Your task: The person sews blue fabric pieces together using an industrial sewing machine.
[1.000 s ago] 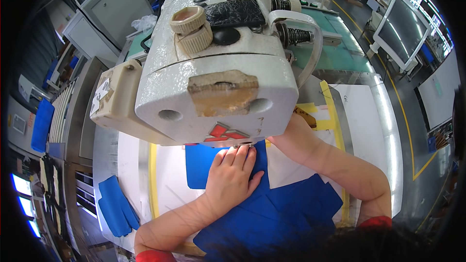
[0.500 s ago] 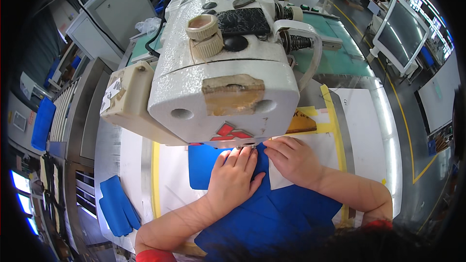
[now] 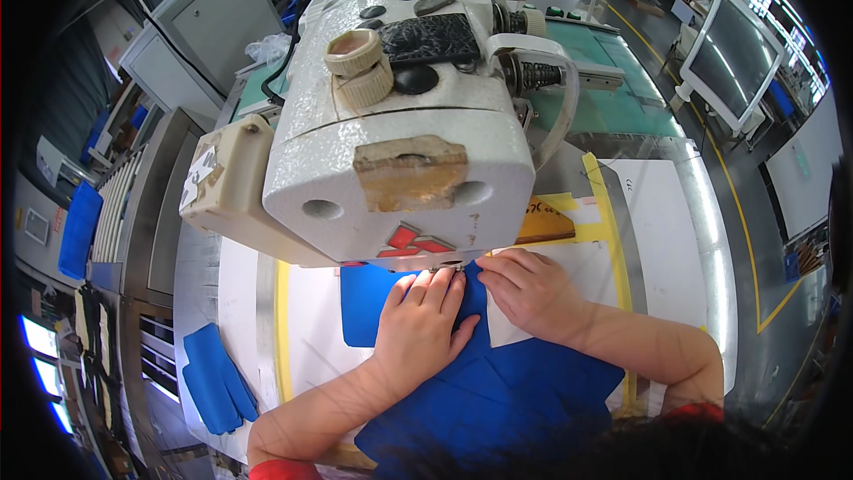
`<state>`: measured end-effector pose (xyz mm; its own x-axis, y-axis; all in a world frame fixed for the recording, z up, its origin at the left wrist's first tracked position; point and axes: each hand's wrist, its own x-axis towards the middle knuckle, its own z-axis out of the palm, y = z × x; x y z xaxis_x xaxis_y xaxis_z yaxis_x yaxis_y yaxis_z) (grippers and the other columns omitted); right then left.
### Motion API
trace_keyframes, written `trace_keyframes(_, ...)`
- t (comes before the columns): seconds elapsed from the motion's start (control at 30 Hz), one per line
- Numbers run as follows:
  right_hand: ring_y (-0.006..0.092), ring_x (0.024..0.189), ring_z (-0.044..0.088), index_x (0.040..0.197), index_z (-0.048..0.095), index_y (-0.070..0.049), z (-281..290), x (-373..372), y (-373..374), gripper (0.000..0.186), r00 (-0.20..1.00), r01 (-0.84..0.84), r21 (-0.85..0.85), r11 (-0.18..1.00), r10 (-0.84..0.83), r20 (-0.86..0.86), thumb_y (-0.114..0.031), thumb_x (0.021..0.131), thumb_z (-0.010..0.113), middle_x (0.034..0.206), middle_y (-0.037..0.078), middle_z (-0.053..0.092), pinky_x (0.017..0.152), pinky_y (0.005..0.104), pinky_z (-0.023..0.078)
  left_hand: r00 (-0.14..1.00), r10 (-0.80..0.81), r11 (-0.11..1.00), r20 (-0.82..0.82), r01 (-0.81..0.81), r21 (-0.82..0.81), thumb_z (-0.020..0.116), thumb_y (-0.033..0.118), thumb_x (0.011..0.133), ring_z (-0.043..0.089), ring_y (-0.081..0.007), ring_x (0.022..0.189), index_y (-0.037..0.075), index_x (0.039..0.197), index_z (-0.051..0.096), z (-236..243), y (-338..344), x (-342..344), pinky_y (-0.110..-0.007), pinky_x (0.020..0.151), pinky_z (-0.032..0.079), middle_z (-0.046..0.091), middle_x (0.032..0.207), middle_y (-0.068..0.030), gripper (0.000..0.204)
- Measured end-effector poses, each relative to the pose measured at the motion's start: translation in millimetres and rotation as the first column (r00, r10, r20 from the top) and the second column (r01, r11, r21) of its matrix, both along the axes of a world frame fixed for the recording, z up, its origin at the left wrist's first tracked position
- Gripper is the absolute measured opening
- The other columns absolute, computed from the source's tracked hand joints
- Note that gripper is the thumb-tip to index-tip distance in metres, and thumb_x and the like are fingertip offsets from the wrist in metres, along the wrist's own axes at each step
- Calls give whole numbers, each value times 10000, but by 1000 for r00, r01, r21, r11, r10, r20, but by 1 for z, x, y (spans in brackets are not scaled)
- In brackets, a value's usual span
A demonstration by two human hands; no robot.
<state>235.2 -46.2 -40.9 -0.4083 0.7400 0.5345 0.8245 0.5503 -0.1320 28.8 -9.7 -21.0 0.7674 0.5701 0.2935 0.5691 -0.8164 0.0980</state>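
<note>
My left hand [image 3: 419, 324] lies flat on a piece of blue fabric [image 3: 362, 307], fingers stretched forward under the front of a large white sewing machine head [image 3: 306, 169]. Its thumb points off to the right. Close beside it, my right hand [image 3: 538, 293] has its fingers bent and drawn together at the lower right corner of the machine head. Whatever sits between those fingertips is too small to make out. More blue fabric [image 3: 515, 391] spreads toward me below both hands. The needle area is mostly hidden by the machine head and my fingers.
Folded blue fabric pieces [image 3: 213, 378] lie at the left table edge. Yellow tape strips [image 3: 613, 240] run along white paper on the worktop. An amber-coloured piece [image 3: 544, 224] sits behind my right hand. A monitor [image 3: 733, 58] stands at the far right.
The machine head appears slightly further left and lower in the picture, and the view has shifted a little. Both hands keep nearly the same pose at the fabric.
</note>
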Motion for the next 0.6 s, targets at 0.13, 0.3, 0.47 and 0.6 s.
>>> trace_keyframes(0.13, 208, 1021, 601, 978, 674, -25, -1, 0, 0, 203, 999, 4, 22, 1000, -3, -45, -118, 798, 661, 1087, 49, 640, 842, 333, 537, 1000, -3, 1000, -2, 3, 17, 653, 361, 843, 568, -262, 1100, 20, 1203, 601, 3, -1, 2, -393, 989, 402, 592, 1210, -135, 499)
trace_keyframes(0.3, 199, 994, 599, 963, 677, -31, -3, 0, 0, 191, 998, 6, 15, 1000, -6, -56, -102, 786, 671, 1072, 43, 646, 835, 330, 537, 1000, -1, 1000, -2, 1, 15, 653, 353, 841, 563, -271, 1099, 17, 1198, 603, 3, -3, 3, -394, 989, 403, 599, 1198, -138, 493)
trace_keyframes(0.47, 199, 998, 590, 979, 673, -35, -1, 3, -2, 196, 1000, 2, -11, 1000, -2, -23, -129, 809, 646, 1067, 47, 648, 836, 325, 531, 1000, -8, 1000, 5, 8, 20, 707, 335, 797, 568, -288, 1087, 23, 1187, 618, -1, -2, 6, -399, 966, 415, 591, 1203, -154, 507)
trace_keyframes(0.6, 199, 1011, 583, 987, 664, -36, -2, 3, 2, 205, 999, -28, -36, 999, 27, -35, -142, 815, 634, 1073, 48, 643, 842, 316, 521, 1000, 5, 999, 12, -5, 38, 715, 309, 785, 571, -294, 1068, 24, 1184, 609, 1, -1, 4, -400, 952, 425, 593, 1199, -150, 502)
